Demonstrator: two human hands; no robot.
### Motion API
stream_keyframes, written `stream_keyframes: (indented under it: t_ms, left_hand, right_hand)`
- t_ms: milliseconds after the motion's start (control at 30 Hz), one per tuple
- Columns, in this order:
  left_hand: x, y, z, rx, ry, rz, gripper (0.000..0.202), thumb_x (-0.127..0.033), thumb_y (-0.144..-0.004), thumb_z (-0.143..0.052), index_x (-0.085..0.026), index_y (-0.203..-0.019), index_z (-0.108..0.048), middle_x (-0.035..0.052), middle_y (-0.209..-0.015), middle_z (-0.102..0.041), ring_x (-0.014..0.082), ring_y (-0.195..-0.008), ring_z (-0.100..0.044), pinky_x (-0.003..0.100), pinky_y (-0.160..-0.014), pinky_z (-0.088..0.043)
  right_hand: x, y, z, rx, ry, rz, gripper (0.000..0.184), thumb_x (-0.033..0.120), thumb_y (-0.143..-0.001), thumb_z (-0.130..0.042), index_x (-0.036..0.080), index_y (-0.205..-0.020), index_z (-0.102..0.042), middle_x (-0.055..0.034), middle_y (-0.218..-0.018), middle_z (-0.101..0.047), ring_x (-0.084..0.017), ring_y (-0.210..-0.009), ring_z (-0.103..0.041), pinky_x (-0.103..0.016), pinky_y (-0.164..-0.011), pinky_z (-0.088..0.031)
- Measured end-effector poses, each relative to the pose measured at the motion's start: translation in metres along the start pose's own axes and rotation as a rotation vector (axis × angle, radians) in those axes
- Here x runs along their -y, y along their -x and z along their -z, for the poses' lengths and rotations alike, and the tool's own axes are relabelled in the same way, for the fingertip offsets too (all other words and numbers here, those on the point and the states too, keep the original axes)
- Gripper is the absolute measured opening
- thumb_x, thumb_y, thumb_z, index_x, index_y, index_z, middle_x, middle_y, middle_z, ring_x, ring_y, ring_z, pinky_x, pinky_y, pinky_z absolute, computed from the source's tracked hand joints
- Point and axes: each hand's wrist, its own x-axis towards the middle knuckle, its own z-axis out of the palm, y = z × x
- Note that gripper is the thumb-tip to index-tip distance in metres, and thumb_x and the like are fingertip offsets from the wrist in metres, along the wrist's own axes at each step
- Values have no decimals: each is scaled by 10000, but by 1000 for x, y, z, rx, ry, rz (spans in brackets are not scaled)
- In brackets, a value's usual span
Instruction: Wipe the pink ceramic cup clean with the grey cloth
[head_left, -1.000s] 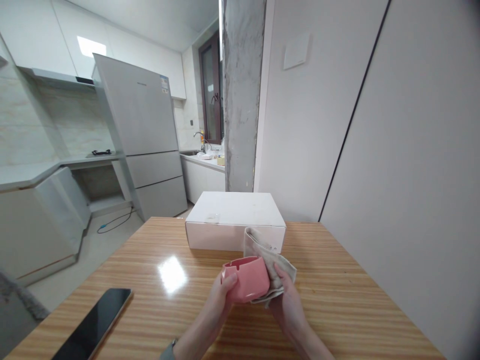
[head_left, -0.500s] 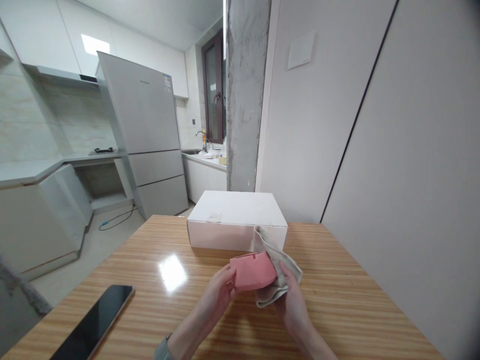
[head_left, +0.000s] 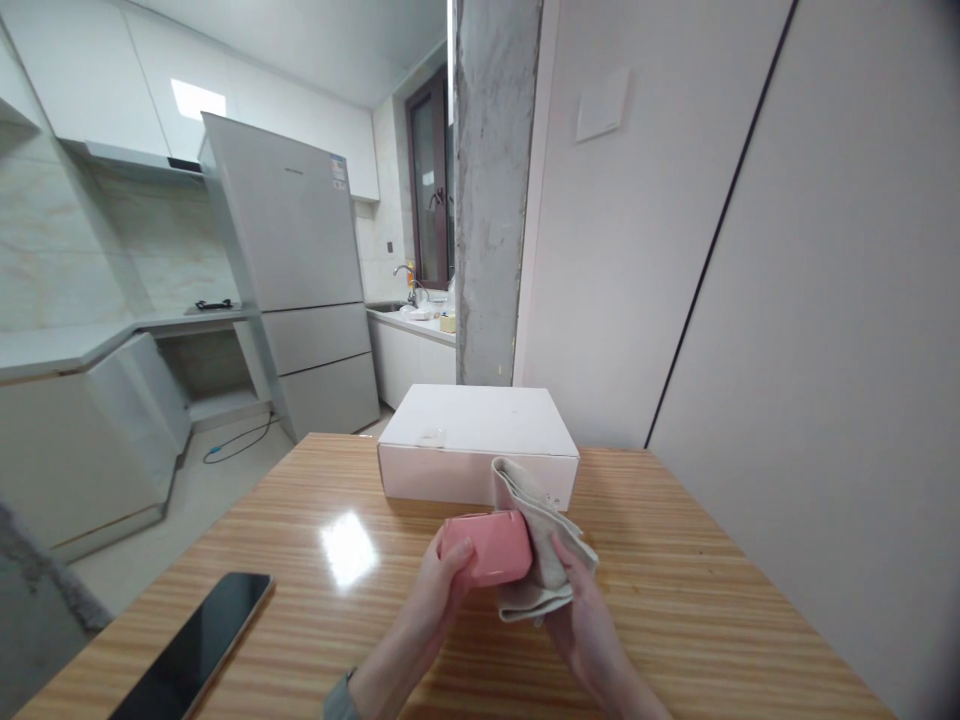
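Observation:
A small pink case (head_left: 493, 548) with rounded corners is held above the wooden table by my left hand (head_left: 442, 585), the thumb lying on its near face. My right hand (head_left: 589, 620) grips a folded grey-beige cloth (head_left: 551, 560), thumb on top and the other fingers hidden beneath. The cloth lies against the right end of the pink case and covers part of it. Both things are in front of the white box (head_left: 476, 470), and the cloth's upper corner overlaps the box's front face in view.
The wooden table (head_left: 720, 620) carries a dark phone (head_left: 195, 645) at its left and the closed white box at its far edge. Behind stand a grey fridge (head_left: 292, 220), a bare concrete pillar (head_left: 491, 190) and a white wall panel (head_left: 622, 270).
The pink case and cloth have shifted slightly left. The case has turned a little in my left hand, whose thumb now lies further over its face. Both hands keep their hold.

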Motion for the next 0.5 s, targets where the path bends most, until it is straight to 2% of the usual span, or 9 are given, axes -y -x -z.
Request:
stream_keyframes:
  t_ms: [100, 200, 267, 333, 433, 500]
  left_hand:
    - [-4, -1, -2, -65, -55, -52, 537, -435, -606, -850, -138, -1023, -688, 142, -1070, -709, 319, -1069, -623, 424, -978, -440]
    - [-8, 0, -6, 1, -18, -8, 522, -518, -687, -767, -141, -1041, -699, 137, -1131, -693, 315, -1148, -579, 411, -1014, -413]
    - [-10, 1, -9, 66, 24, 62, 479, -531, -765, -682, -157, -1064, -702, 118, -1180, -679, 306, -1203, -545, 409, -1041, -390]
    - [-10, 2, -10, 84, 13, 86, 431, -476, -785, -685, -179, -1096, -696, 100, -1218, -667, 297, -1234, -524, 407, -1062, -364]
    - [-6, 3, -7, 18, -47, 17, 459, -433, -734, -762, -182, -1112, -692, 108, -1225, -665, 305, -1243, -514, 412, -1086, -324]
    - [-2, 4, -4, 8, -36, -14, 513, -472, -709, -776, -179, -1121, -690, 114, -1234, -660, 314, -1258, -498, 418, -1101, -298]
  right_hand:
    - [-2, 2, 0, -33, 26, -26, 448, 493, -506, -881, 219, -847, -788, -36, -913, -791, -306, -1015, -681, -400, -938, -496]
    - [-2, -4, 6, -86, 17, -20, 431, 483, -486, -889, 224, -814, -785, -29, -848, -795, -308, -994, -690, -406, -930, -499]
    - [-1, -9, 12, -127, -6, -22, 411, 478, -503, -878, 233, -819, -781, -22, -795, -794, -315, -982, -695, -426, -911, -508]
    - [2, -13, 16, -130, -23, -22, 402, 490, -553, -845, 232, -855, -778, -34, -829, -795, -320, -990, -692, -446, -897, -513]
    - [5, -15, 15, -82, -30, -18, 418, 513, -632, -779, 222, -931, -771, -59, -934, -789, -317, -1027, -679, -456, -906, -505]
    - [4, -13, 12, -47, -29, -22, 418, 510, -653, -759, 223, -956, -768, -61, -963, -784, -310, -1053, -668, -454, -927, -492]
